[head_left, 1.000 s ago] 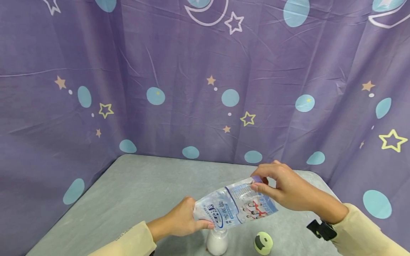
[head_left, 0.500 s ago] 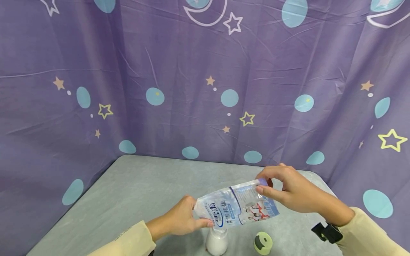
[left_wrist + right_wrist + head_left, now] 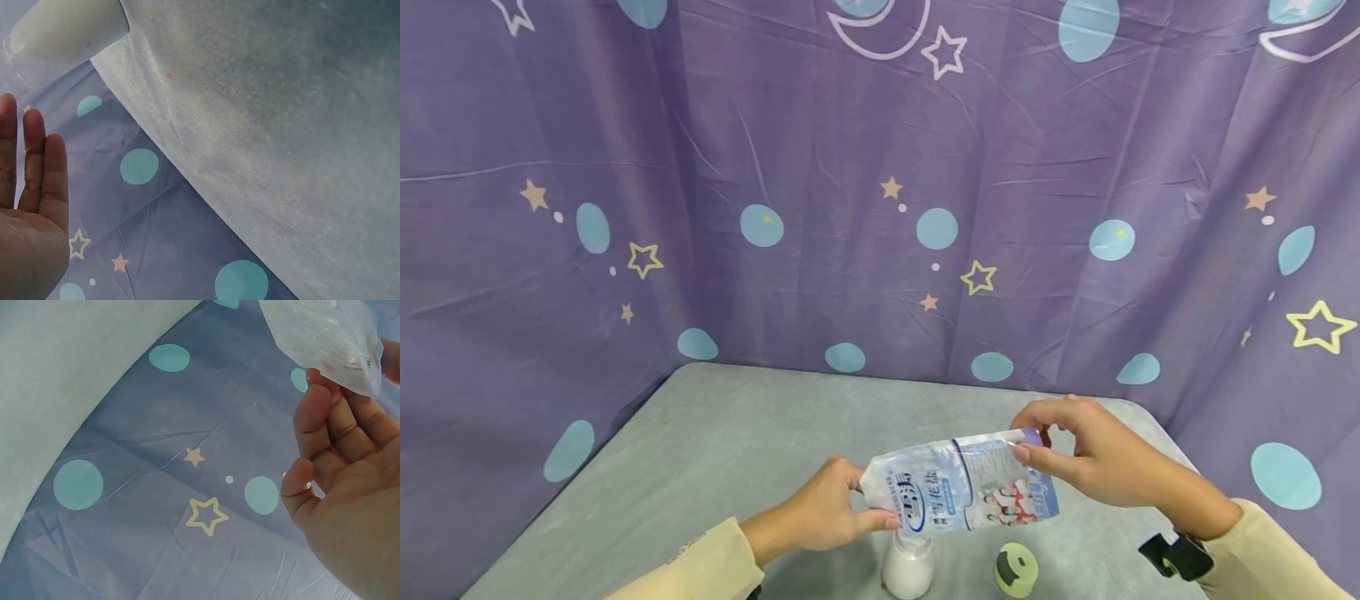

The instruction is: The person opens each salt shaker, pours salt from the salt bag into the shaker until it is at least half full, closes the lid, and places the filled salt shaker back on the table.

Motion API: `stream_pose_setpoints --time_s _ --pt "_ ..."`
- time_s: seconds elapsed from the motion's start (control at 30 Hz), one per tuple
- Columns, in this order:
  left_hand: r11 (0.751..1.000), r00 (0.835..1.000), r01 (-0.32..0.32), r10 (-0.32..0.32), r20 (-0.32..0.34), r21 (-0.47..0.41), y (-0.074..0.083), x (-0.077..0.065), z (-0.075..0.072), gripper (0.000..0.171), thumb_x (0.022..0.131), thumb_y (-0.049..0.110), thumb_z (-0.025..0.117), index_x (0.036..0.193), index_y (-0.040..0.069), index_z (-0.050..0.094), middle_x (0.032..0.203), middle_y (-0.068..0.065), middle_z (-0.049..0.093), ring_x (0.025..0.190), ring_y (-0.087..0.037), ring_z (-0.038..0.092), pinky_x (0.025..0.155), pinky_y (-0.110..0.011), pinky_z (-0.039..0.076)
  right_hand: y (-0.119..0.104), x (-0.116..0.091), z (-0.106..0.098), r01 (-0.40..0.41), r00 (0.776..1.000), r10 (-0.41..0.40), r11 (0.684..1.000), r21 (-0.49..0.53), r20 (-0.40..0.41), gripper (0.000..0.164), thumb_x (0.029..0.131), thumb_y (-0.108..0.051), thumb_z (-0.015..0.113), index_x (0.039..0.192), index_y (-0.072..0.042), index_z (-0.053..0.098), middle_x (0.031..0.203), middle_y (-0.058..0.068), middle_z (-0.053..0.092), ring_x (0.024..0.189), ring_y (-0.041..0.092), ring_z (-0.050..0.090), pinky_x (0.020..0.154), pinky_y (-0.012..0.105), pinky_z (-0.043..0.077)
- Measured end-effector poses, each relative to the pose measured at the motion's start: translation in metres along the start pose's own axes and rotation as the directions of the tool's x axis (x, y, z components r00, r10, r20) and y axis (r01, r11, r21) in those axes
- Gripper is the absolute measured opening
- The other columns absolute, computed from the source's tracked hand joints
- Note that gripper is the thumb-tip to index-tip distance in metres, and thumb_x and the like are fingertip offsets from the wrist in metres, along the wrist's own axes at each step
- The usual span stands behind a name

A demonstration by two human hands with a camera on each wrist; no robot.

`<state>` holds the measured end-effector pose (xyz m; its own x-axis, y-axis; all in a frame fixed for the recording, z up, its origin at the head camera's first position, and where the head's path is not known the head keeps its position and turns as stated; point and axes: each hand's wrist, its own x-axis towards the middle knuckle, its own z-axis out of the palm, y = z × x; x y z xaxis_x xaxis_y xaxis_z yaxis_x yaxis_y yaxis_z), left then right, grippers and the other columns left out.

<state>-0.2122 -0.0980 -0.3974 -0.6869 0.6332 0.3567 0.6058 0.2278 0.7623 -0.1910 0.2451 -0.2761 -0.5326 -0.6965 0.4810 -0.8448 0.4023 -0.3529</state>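
Far left, the left hand sits low, thumb across the front of the salt bag, pinching its lower end; the left wrist view catches other fingers stretched nearly straight. And there's the bag, slung aslant between both hands above the worktop, lower end right at the mouth of the clear jar! Touching? Can't tell; the mouth is hidden, and so is any falling salt. The jar stands upright, white contents filling much of its body, so I'd call the filling well advanced. How much the bag has left, no telling, though it looks rather flat. Next along, the green lid lies on the worktop near the jar: off, and closing up looks not yet done. Over on the right, the right hand pinches the bag's purple-edged upper corner between thumb and fingers, the spare ones loosely bent, that end riding higher.
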Motion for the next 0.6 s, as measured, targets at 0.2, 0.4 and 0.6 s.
stream_pose_setpoints --time_s 0.2,0.4,0.6 --pt "1.000 1.000 -0.018 0.017 -0.020 -0.003 0.000 0.000 0.000 0.013 0.088 0.020 0.084 0.096 0.011 0.081 0.091 0.002 0.079 0.086 -0.005 0.072 0.076 -0.024 0.057 0.003 -0.007 0.002 -0.047 0.999 0.047 0.999 0.004 -0.008 0.018 0.096 -0.009 0.071 0.100 -0.027 0.069 0.085 -0.016 0.065 0.075 0.005 0.058 0.059 0.022 0.047" --pt "0.998 0.996 -0.067 0.067 -0.054 0.008 0.001 0.000 0.000 0.011 0.087 0.018 0.084 0.095 0.010 0.081 0.090 0.001 0.079 0.086 -0.005 0.071 0.078 -0.029 0.058 0.005 -0.011 0.004 -0.096 0.995 0.096 0.995 0.005 -0.006 0.017 0.096 -0.011 0.072 0.098 -0.028 0.069 0.082 -0.016 0.064 0.073 0.006 0.058 0.053 0.022 0.045" --pt "0.999 0.997 -0.042 0.041 -0.065 -0.006 0.004 -0.001 -0.001 0.010 0.088 0.018 0.083 0.094 0.012 0.081 0.084 0.006 0.077 0.073 -0.004 0.070 0.067 -0.031 0.059 0.010 -0.017 0.007 -0.147 0.989 0.147 0.989 -0.001 -0.003 0.017 0.096 -0.013 0.072 0.096 -0.030 0.069 0.082 -0.017 0.064 0.074 0.005 0.058 0.053 0.023 0.043"
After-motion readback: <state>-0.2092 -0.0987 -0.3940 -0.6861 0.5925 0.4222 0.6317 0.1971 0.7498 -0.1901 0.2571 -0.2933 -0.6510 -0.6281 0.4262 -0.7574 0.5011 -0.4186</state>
